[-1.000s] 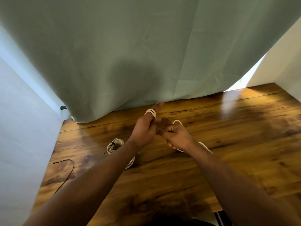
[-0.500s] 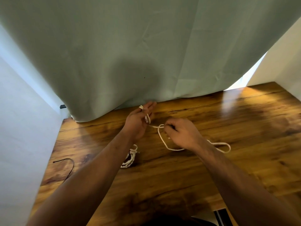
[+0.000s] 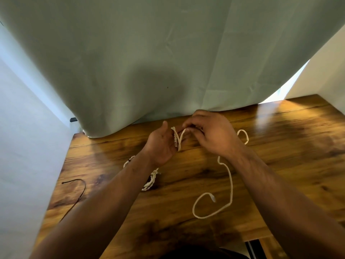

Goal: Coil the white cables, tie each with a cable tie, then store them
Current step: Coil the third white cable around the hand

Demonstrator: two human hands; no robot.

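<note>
The two hands meet over the far middle of the wooden table (image 3: pixel 280 146), almost touching. The left hand (image 3: pixel 161 146) is turned palm inward with its thumb standing up, and a few turns of the white cable (image 3: pixel 231 184) are wound over its fingers. The right hand (image 3: pixel 212 134), at 3 o'clock from the left one, is curled knuckles up and pinches the cable between thumb and fingertips where it arches off those turns. From under the right hand the slack runs out two ways: a small loop shows on the table at 3 o'clock from the right wrist, and a long strand snakes toward 6 o'clock, curls into an open loop and ends in its plug near the front edge. A coiled cable (image 3: pixel 150 181), already bundled, lies at 7 o'clock from the left hand, partly hidden beneath the left forearm. Well apart at 8 o'clock, near the table's left edge, lies a thin black cable tie (image 3: pixel 80 191). A pale green curtain (image 3: pixel 149 62) hangs to the table at 12 o'clock.
</note>
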